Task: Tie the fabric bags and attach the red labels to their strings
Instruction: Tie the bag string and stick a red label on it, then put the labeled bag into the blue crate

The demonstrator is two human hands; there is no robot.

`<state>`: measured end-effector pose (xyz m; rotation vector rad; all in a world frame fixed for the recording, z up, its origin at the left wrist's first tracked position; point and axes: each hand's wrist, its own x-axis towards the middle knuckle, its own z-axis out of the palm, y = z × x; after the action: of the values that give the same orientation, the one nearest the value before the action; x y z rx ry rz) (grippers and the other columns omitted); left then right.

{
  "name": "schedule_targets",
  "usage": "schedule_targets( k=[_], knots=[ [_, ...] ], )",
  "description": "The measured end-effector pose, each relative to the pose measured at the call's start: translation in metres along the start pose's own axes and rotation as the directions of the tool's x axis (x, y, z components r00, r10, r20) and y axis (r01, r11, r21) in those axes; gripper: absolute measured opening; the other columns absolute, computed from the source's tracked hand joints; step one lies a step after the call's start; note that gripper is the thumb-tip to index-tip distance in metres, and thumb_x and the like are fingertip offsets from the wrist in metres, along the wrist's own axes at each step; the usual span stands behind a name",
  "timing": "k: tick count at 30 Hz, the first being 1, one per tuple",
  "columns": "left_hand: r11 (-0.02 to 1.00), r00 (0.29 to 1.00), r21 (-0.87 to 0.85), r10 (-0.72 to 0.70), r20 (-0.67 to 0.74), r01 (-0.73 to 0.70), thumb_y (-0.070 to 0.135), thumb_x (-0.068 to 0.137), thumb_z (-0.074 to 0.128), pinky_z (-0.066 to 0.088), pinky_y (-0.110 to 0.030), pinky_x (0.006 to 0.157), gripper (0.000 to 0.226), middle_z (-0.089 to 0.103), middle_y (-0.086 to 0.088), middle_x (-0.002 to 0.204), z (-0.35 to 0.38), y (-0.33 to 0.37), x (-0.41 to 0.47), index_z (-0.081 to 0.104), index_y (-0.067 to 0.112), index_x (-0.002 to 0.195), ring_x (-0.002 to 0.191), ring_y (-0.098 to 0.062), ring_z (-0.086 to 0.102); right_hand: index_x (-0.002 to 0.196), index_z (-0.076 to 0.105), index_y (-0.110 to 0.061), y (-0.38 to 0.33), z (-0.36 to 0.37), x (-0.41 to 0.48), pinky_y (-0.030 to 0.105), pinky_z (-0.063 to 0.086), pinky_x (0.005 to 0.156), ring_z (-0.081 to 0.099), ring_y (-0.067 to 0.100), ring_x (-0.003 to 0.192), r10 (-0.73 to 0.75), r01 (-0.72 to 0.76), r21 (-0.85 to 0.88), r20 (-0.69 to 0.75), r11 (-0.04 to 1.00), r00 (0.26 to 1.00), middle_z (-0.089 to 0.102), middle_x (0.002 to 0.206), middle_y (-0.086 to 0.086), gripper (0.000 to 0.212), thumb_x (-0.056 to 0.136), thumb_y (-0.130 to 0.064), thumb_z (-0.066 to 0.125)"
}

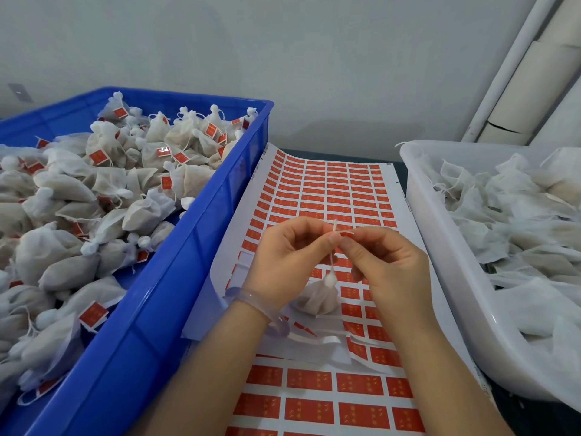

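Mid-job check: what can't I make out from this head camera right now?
- Red label: head view, right hand covers most of it; stuck round the string or not, cannot tell.
- Sticker sheet print: head view, too small and blurred.
- Blue crate, white tub: head view, cut off by frame edges.
- Fabric bag: head view, partly behind left hand.

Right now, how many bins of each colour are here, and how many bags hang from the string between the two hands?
Blue bin: 1
White bin: 1
Hanging bag: 1
Total: 3
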<state>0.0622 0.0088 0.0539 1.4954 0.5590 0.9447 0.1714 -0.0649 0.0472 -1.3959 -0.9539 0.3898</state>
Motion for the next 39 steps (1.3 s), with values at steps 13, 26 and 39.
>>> schedule_targets(
  k=[13, 26, 39],
  knots=[
    [0.989, 0.993, 0.09, 0.118, -0.015, -0.116, 0.008, 0.086, 0.062, 0.053, -0.016, 0.065, 0.02, 0.067, 0.007, 0.079, -0.003, 0.001, 0.0, 0.062, 0.027, 0.08, 0.075, -0.012, 0.066, 0.08, 0.064, -0.036, 0.0, 0.002, -0.001, 0.006, 0.049, 0.058, 0.064, -0.004, 0.079, -0.028, 0.028, 0.004, 0.005, 1.0, 1.0, 0.067, 0.079, -0.03, 0.021, 0.062, -0.046, 0.062],
    [0.999, 1.0, 0.034, 0.016, -0.008, -0.015, 0.01, 0.084, 0.065, 0.054, -0.018, 0.064, 0.013, 0.069, 0.01, 0.07, -0.008, 0.0, 0.002, 0.066, 0.022, 0.08, 0.068, -0.011, 0.068, 0.079, 0.064, -0.036, 0.003, 0.003, -0.002, 0.006, 0.047, 0.054, 0.064, -0.002, 0.074, 0.007, -0.008, 0.03, 0.02, 1.0, 1.0, 0.067, 0.076, -0.028, 0.023, 0.062, -0.051, 0.06],
    [0.99, 0.928, -0.106, -0.123, -0.352, 0.091, 0.033, 0.095, 0.049, 0.056, -0.021, 0.062, 0.016, 0.071, 0.011, 0.082, -0.016, -0.013, 0.014, 0.064, 0.027, 0.094, 0.077, -0.009, 0.07, 0.086, 0.057, -0.039, -0.01, 0.01, -0.003, 0.006, 0.048, 0.057, 0.061, -0.006, 0.084, -0.076, 0.096, -0.21, 0.102, 0.973, 0.992, 0.062, 0.083, -0.023, 0.013, 0.075, -0.042, 0.063]
  ],
)
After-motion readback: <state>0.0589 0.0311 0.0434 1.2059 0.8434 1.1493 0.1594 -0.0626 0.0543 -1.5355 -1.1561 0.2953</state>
